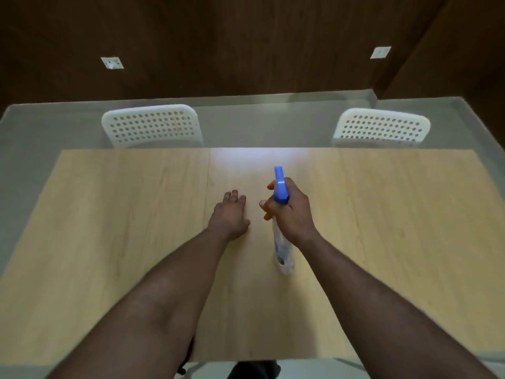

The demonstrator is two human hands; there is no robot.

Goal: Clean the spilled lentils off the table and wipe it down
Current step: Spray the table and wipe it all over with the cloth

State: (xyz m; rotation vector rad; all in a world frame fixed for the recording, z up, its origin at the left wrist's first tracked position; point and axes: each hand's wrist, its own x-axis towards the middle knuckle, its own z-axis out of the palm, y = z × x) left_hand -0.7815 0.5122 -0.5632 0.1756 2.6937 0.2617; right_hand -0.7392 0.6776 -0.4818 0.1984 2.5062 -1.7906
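1. Head view: a pale wooden table filled most of the picture, with both bare forearms reaching out over it from the near edge.
2. The right hand held a spray bottle above the middle of the table. Its grip was wrapped round the neck, just below the blue spray head, with fingertips showing on the left side of the trigger.
3. The bottle was tilted, nozzle pointing away from the person and its clear base hanging nearer to them, under the wrist. Whether the base touched the table could not be told.
4. The left hand lay palm down on the table just left of the bottle, apart from it. Its grip was spread, fingers straight and relaxed, holding nothing.
5. A bright patch of reflected light sat on the table's far edge, beyond the nozzle.
6. No lentils could be made out on the table; the picture was slightly blurred.
7. Two white chairs with perforated backs stood at the far side, well apart, before a dark wood-panelled wall with two white sockets.
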